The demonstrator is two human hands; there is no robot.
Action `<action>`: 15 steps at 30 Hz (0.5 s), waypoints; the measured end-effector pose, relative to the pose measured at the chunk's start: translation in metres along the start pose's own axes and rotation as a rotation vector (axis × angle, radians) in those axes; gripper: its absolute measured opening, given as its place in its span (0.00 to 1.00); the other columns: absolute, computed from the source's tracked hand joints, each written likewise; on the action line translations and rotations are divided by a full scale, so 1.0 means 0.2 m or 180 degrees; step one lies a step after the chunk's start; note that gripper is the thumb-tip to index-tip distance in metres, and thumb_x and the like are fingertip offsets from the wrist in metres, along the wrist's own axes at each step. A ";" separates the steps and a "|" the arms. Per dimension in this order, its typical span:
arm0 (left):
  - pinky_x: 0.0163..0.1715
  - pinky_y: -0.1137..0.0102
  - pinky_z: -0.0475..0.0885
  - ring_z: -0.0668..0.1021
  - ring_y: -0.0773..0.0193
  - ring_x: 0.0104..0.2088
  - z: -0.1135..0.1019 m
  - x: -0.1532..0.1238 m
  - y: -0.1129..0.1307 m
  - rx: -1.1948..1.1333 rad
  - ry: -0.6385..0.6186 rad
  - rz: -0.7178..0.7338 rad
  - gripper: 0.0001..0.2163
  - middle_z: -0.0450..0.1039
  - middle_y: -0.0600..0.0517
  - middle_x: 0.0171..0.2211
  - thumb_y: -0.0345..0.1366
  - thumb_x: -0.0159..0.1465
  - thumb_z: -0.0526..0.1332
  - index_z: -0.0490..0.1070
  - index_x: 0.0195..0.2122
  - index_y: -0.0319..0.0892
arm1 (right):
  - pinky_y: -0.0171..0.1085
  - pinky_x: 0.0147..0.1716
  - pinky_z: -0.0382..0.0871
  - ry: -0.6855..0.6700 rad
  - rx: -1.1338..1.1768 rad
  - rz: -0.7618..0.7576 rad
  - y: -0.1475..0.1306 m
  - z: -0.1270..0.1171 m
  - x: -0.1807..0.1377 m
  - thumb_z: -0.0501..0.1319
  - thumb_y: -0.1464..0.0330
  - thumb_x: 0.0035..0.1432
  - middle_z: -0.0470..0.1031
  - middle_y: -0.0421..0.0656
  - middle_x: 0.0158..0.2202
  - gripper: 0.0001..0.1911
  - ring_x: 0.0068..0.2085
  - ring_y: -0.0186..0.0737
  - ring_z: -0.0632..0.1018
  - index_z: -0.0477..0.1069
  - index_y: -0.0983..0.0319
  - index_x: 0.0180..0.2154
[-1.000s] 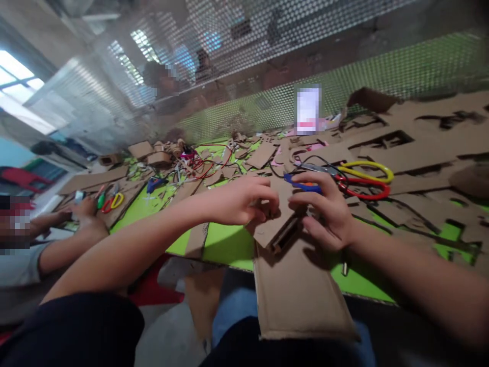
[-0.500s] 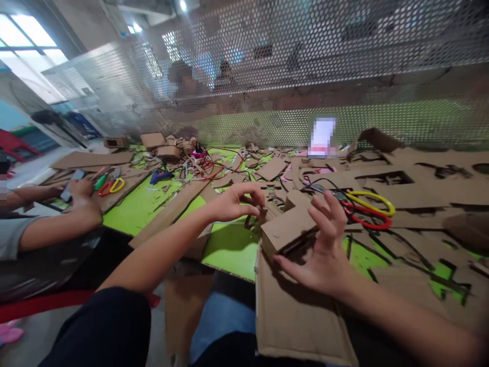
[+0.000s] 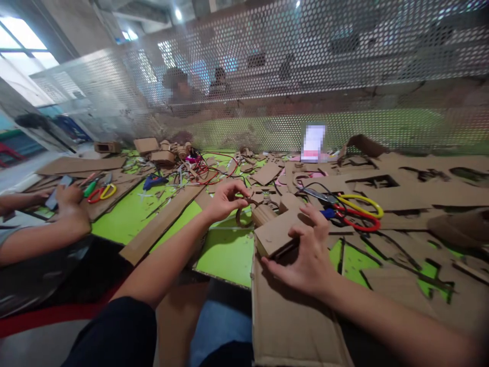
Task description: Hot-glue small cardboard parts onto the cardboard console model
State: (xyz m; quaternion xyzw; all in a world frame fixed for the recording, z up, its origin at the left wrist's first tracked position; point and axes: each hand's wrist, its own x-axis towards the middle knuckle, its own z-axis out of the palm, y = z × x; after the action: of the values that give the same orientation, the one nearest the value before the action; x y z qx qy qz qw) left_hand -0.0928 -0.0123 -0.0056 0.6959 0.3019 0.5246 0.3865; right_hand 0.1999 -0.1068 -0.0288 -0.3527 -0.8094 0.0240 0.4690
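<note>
My left hand (image 3: 226, 200) pinches a round cardboard ring (image 3: 244, 216) just above the green table (image 3: 225, 252). My right hand (image 3: 310, 252) lies with fingers spread on a folded cardboard block (image 3: 275, 233), thumb under its near edge and fingertips on its top. The block rests on the far end of a large cardboard sheet (image 3: 290, 316) that hangs over the table edge toward my lap. The ring is just left of the block, beside a short cardboard roll (image 3: 263, 214).
Red and yellow scissors (image 3: 355, 213) lie right of the block among cut cardboard sheets (image 3: 412, 191). Red wires (image 3: 208, 171), a blue tool (image 3: 153, 181) and small boxes lie farther back. A perforated metal screen (image 3: 305, 76) closes the back. Another person's hand (image 3: 66, 201) rests at left.
My left hand has lifted the cardboard ring clear of the block and moved slightly left. My right hand went from raised with spread fingers to resting on the block.
</note>
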 end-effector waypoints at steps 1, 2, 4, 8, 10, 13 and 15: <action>0.38 0.73 0.74 0.78 0.66 0.37 0.00 0.00 0.00 -0.0043 0.0027 0.0025 0.15 0.77 0.50 0.36 0.42 0.58 0.81 0.81 0.38 0.39 | 0.76 0.68 0.64 0.0032 0.0039 -0.0027 0.00 0.00 0.00 0.78 0.53 0.49 0.54 0.60 0.68 0.39 0.72 0.75 0.61 0.58 0.57 0.51; 0.38 0.73 0.74 0.78 0.66 0.37 0.01 0.00 0.00 -0.0083 0.0054 0.0048 0.15 0.77 0.50 0.36 0.41 0.58 0.81 0.81 0.38 0.39 | 0.76 0.67 0.64 0.0055 0.0093 -0.0069 0.00 0.00 0.00 0.77 0.54 0.49 0.55 0.60 0.68 0.38 0.72 0.74 0.61 0.57 0.57 0.51; 0.39 0.72 0.76 0.79 0.66 0.37 0.02 0.01 0.00 -0.0161 0.0092 0.0077 0.14 0.77 0.50 0.36 0.39 0.58 0.81 0.81 0.38 0.40 | 0.75 0.66 0.66 0.0073 0.0238 -0.0170 0.01 -0.01 0.01 0.77 0.56 0.47 0.55 0.59 0.67 0.38 0.70 0.72 0.62 0.57 0.56 0.51; 0.41 0.71 0.78 0.80 0.65 0.38 0.04 0.00 0.00 -0.0329 0.0071 0.0076 0.14 0.77 0.50 0.36 0.38 0.58 0.81 0.81 0.38 0.39 | 0.72 0.64 0.67 0.0277 0.0523 -0.0441 0.06 -0.03 0.03 0.75 0.59 0.44 0.55 0.58 0.66 0.39 0.68 0.71 0.63 0.57 0.56 0.51; 0.41 0.71 0.79 0.80 0.65 0.38 0.06 0.00 0.00 -0.0444 0.0085 0.0089 0.14 0.77 0.50 0.37 0.38 0.57 0.82 0.81 0.38 0.40 | 0.71 0.63 0.68 0.0382 0.0579 -0.0513 0.09 -0.05 0.05 0.75 0.59 0.42 0.55 0.58 0.66 0.39 0.68 0.70 0.63 0.57 0.56 0.52; 0.43 0.70 0.80 0.81 0.66 0.40 0.09 0.01 0.00 -0.0640 0.0158 0.0088 0.15 0.77 0.51 0.38 0.38 0.57 0.82 0.79 0.39 0.41 | 0.69 0.62 0.69 0.0403 0.0653 -0.0554 0.13 -0.07 0.08 0.74 0.57 0.42 0.55 0.58 0.66 0.40 0.67 0.69 0.64 0.57 0.56 0.52; 0.44 0.68 0.83 0.83 0.64 0.41 0.10 0.02 0.01 -0.0768 0.0194 0.0061 0.15 0.76 0.52 0.40 0.38 0.59 0.81 0.78 0.40 0.42 | 0.68 0.61 0.70 0.0409 0.0712 -0.0594 0.15 -0.08 0.09 0.74 0.56 0.41 0.55 0.57 0.65 0.40 0.67 0.69 0.64 0.57 0.57 0.52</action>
State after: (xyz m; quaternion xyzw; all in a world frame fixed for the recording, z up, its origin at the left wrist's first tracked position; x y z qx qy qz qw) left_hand -0.0725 -0.0150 -0.0047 0.6309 0.2415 0.5818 0.4530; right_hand 0.2236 -0.0784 -0.0165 -0.2223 -0.7992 0.0477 0.5563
